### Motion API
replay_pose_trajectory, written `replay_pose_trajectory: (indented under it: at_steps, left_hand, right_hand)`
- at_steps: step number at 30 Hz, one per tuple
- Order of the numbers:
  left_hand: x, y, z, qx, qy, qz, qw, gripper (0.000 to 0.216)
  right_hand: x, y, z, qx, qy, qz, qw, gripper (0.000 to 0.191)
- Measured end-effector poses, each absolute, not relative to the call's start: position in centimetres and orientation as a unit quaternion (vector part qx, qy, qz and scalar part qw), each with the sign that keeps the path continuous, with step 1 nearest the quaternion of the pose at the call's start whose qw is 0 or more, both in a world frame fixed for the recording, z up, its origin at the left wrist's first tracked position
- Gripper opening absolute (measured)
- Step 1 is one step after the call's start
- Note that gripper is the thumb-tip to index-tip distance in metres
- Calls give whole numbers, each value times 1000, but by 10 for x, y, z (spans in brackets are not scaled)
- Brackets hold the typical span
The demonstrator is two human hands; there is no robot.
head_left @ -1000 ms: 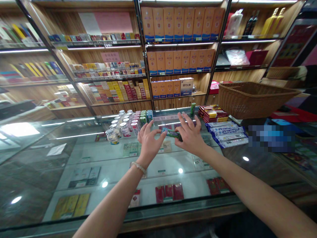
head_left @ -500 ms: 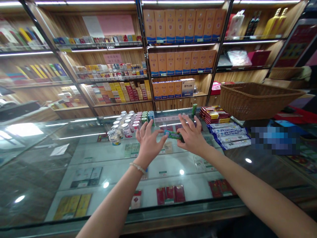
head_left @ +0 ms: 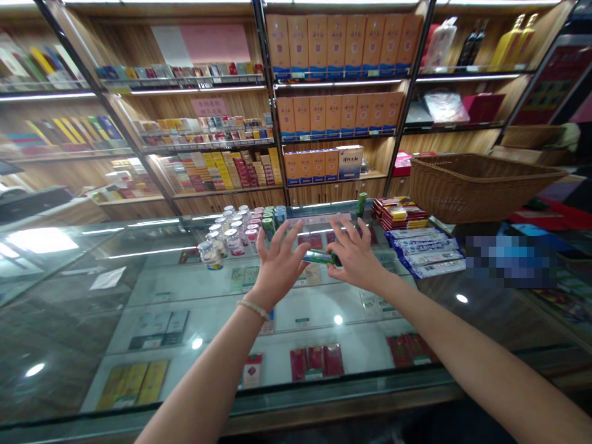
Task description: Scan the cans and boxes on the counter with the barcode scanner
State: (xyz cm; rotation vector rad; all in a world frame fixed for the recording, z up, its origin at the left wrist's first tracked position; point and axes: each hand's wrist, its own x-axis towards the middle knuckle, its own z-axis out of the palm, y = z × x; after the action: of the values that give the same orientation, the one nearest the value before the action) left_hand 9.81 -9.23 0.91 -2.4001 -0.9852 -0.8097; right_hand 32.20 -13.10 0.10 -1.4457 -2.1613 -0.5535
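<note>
A small green candy tube (head_left: 319, 256) lies level above the glass counter, held between my two hands. My left hand (head_left: 280, 262) pinches its left end with thumb and forefinger while the other fingers stay raised. At the right end, my right hand (head_left: 354, 251) grips it between thumb and forefinger, its remaining fingers lifted too. The lettering on the tube is too small to read surely. Behind my left hand stand pink, green and blue tubes (head_left: 268, 227) in rows, beside several white-capped jars (head_left: 235, 242). One more green tube (head_left: 361, 204) stands upright beyond my right hand.
The glass display counter (head_left: 277, 390) holds cigarette-like packs under its top. Right of my hands lie blue-and-white packets (head_left: 425, 251), stacked red-and-yellow packets (head_left: 400, 213) and a wicker basket (head_left: 472, 188). Shelves with orange boxes (head_left: 345, 46) line the back.
The candy tube has turned about its length and dipped slightly, still between both hands. My left hand has shifted a little, its fingers leaning further right over the tube.
</note>
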Motion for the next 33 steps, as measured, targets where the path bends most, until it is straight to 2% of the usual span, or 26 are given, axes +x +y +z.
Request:
replay_pose_trajectory:
  at_steps: [6,13,20,26,33]
  left_hand:
    - [96,-93,10,-860,-351,-293,225,21]
    - [96,-93,10,-859,-359,-296,215,16]
    - [97,-89,5,-858,-341,-305,234,22]
    - [99,-92,8,-855,-353,-311,219,33]
    - [100,-92,8,-853,-350,-315,224,26]
  right_hand:
    - [323,-133,4,-528,-788,-196,248,23]
    - [322,-135,6,-528,-785,-208,248,34]
    - [323,-127,-4,-502,-770,-278,279,13]
    - [324,-126,-6,-487,-765,-311,283,13]
    - [321,-128,-5,-503,-769,-288,270,14]
